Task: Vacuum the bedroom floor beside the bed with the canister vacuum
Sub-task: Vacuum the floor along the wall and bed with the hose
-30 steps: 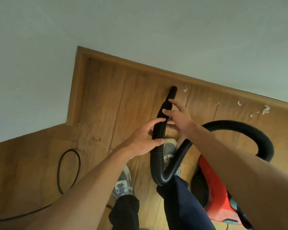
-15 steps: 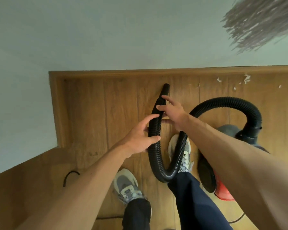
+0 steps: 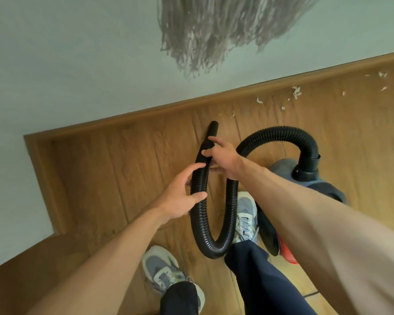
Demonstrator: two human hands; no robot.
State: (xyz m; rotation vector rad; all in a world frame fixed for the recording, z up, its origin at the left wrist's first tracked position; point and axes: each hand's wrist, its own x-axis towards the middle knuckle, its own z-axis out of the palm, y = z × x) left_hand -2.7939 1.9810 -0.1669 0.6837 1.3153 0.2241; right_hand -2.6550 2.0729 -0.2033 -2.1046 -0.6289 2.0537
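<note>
A black ribbed vacuum hose (image 3: 199, 226) loops down in front of my legs and arcs back up to the canister vacuum (image 3: 314, 187), a grey and red body on the floor at my right. The hose ends in a black nozzle (image 3: 212, 130) that points toward the skirting board. My left hand (image 3: 182, 196) wraps around the ribbed part below the nozzle. My right hand (image 3: 221, 155) holds the smooth cuff just above it, fingers on the black plastic. White scraps of debris (image 3: 295, 92) lie scattered on the wood floor (image 3: 127, 169) to the right, along the wall.
A pale wall with a wooden skirting board (image 3: 146, 112) runs across and turns a corner at left. A grey fringed fabric (image 3: 214, 30) hangs at the top. My two grey shoes (image 3: 162, 269) stand on the planks below the hose.
The view has swung right, bringing the fringed fabric and more debris into sight. Both hands keep their hold on the hose end, which stays pointed at the wall. The floor cable has left the view.
</note>
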